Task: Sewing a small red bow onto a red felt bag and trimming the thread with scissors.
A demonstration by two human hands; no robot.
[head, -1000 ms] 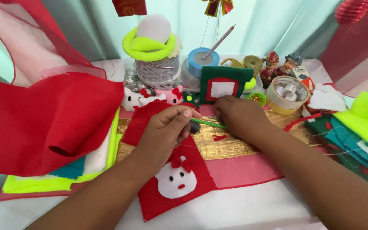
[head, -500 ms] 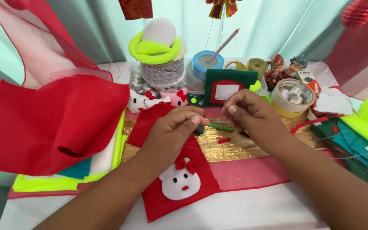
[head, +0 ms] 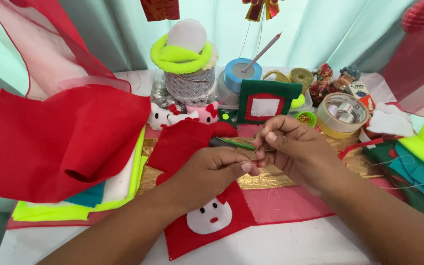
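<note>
Centrally, hands pinching, red felt (white-faced)

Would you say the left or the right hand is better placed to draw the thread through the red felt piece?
Probably the right hand: its pinched fingertips sit where a thin thread seems to run, above the red felt piece, while the left hand lies flat on the felt, pinning it.

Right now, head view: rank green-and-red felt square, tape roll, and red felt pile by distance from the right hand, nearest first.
1. Green-and-red felt square: just behind the right hand, slightly to its left.
2. Tape roll: back and to the right, a bit farther out.
3. Red felt pile: far left, beyond the left hand.
</note>
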